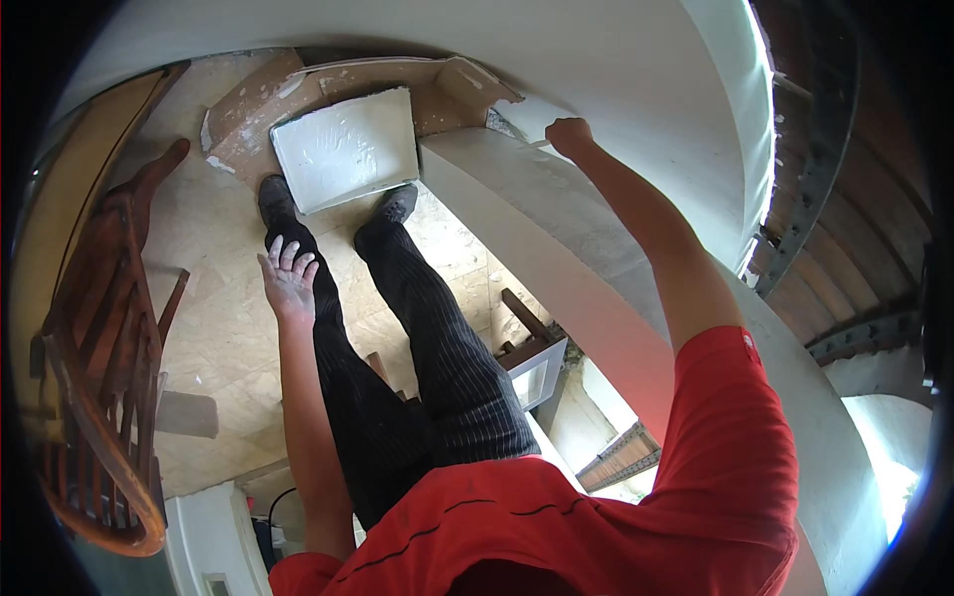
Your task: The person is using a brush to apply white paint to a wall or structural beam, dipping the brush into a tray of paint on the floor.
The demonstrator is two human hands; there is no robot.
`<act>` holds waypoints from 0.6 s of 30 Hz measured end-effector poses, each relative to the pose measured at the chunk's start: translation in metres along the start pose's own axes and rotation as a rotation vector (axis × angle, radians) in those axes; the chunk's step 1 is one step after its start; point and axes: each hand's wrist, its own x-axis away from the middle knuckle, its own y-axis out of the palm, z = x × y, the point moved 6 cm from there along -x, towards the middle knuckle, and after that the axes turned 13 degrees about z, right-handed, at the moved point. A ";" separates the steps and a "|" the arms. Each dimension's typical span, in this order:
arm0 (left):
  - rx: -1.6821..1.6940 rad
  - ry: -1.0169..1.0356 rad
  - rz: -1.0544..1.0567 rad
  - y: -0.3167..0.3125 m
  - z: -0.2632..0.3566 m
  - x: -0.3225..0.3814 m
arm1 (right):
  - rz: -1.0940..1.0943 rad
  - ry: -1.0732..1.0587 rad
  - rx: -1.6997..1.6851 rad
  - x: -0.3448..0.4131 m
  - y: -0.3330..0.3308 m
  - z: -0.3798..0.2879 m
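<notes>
My right hand [570, 138] is closed around a thin pale tool [534, 145], perhaps a scraper or putty knife; its form is mostly hidden. It is close to the curved white wall [633, 89], above a grey ledge [514, 171]. My left hand [289, 281] is raised over my left leg, palm up, fingers apart, with white residue on it and nothing in it. A rectangular tray [350, 153], coated with wet-looking white material, lies on the floor just beyond my shoes.
Bent, white-spattered cardboard [261, 112] stands behind the tray against the wall. A wooden chair [112, 298] is at the left on the tiled floor [223, 328]. The low wall beneath the ledge runs along my right, with a wooden-legged piece of furniture [529, 350] beside it.
</notes>
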 end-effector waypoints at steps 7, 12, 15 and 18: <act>-0.049 0.001 0.080 -0.034 0.010 0.004 | -0.044 -0.231 0.009 0.043 -0.010 0.006; -0.043 0.057 -0.042 0.008 0.037 0.025 | -0.113 -0.231 0.023 0.093 -0.071 0.019; -0.034 0.075 -0.102 0.030 0.050 0.028 | -0.080 -0.104 0.036 0.089 -0.083 0.026; -0.034 0.087 -0.099 0.035 0.050 0.020 | 0.085 -0.026 -0.045 0.058 -0.071 0.024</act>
